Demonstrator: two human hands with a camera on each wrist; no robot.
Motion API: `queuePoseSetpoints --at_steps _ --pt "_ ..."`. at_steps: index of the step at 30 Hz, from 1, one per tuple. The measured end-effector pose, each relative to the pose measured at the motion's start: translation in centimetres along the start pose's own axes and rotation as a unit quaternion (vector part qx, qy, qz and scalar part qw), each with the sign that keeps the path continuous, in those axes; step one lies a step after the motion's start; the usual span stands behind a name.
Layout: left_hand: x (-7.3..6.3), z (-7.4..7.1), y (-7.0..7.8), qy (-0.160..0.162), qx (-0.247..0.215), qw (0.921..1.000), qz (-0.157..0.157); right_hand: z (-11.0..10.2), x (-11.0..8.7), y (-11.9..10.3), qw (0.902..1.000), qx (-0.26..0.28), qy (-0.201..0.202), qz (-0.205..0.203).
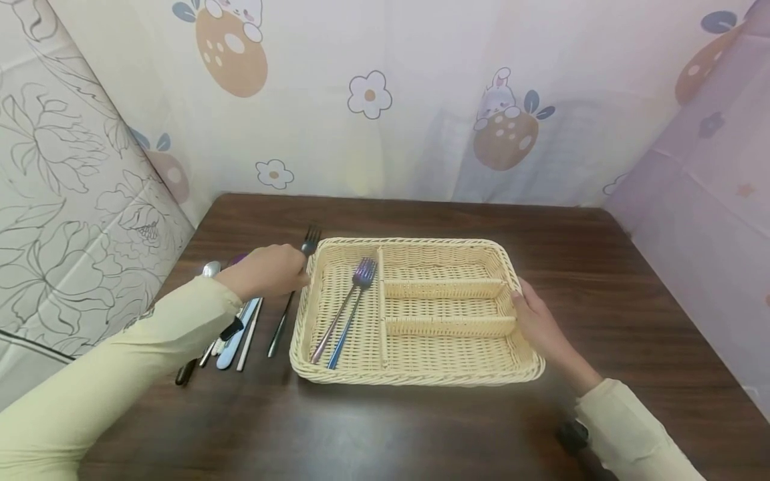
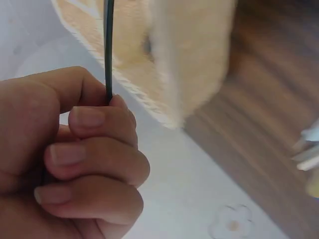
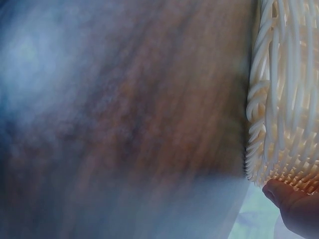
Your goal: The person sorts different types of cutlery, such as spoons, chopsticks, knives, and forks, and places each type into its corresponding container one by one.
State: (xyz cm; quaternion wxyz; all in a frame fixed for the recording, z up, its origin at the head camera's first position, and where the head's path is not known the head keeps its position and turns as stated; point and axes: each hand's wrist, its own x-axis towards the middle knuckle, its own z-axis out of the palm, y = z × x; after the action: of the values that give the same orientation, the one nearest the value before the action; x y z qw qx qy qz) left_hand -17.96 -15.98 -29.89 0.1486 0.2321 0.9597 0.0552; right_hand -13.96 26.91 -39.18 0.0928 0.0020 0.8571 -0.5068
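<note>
My left hand (image 1: pixel 272 270) is at the left rim of a cream woven cutlery basket (image 1: pixel 415 379). It pinches a dark fork (image 1: pixel 310 242), whose tines point to the back and whose handle slants toward the front. The left wrist view shows the thin dark green handle (image 2: pixel 108 50) rising from between thumb and forefinger, with the other fingers curled. At the basket's right end, my right hand (image 1: pixel 538 324) grips the rim, its thumb (image 3: pixel 284 194) against the weave. Inside the long left compartment lie a purple fork (image 1: pixel 343 310) and a blue-handled fork (image 1: pixel 353 317), side by side.
Left of the basket, partly under my left forearm, lies loose cutlery: a spoon (image 1: pixel 211 268), a light blue handle (image 1: pixel 231 347), a pale handle (image 1: pixel 246 344) and a dark handle (image 1: pixel 185 373). Dividers (image 1: pixel 448 326) split the basket's right part. Patterned curtains (image 1: pixel 421 133) surround the brown table (image 1: pixel 373 434).
</note>
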Motion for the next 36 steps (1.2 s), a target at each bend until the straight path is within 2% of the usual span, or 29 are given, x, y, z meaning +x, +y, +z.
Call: queuePoseSetpoints --at_steps 5,10,15,22,30,36 --pt "2.1 -0.1 2.4 -0.023 0.008 0.999 0.037 0.0 0.0 0.1 1.0 -0.003 0.002 0.004" --pt "4.4 1.4 3.9 -0.035 0.034 0.9973 0.055 0.2 0.1 0.2 0.9999 0.013 0.001 -0.004" --pt "5.8 3.2 4.3 -0.052 0.064 0.9954 0.05 0.5 0.2 0.2 0.9999 0.011 0.0 -0.007" --pt "6.5 4.4 4.4 -0.103 0.093 0.9899 0.026 0.6 0.2 0.2 0.9997 0.019 0.003 -0.013" --pt "7.0 5.3 4.2 -0.145 0.085 0.9856 0.021 0.5 0.0 0.1 0.9998 0.013 0.01 -0.013" --pt "7.5 5.9 4.1 -0.155 0.071 0.9852 0.013 0.5 -0.1 0.2 0.9997 0.012 0.013 -0.015"
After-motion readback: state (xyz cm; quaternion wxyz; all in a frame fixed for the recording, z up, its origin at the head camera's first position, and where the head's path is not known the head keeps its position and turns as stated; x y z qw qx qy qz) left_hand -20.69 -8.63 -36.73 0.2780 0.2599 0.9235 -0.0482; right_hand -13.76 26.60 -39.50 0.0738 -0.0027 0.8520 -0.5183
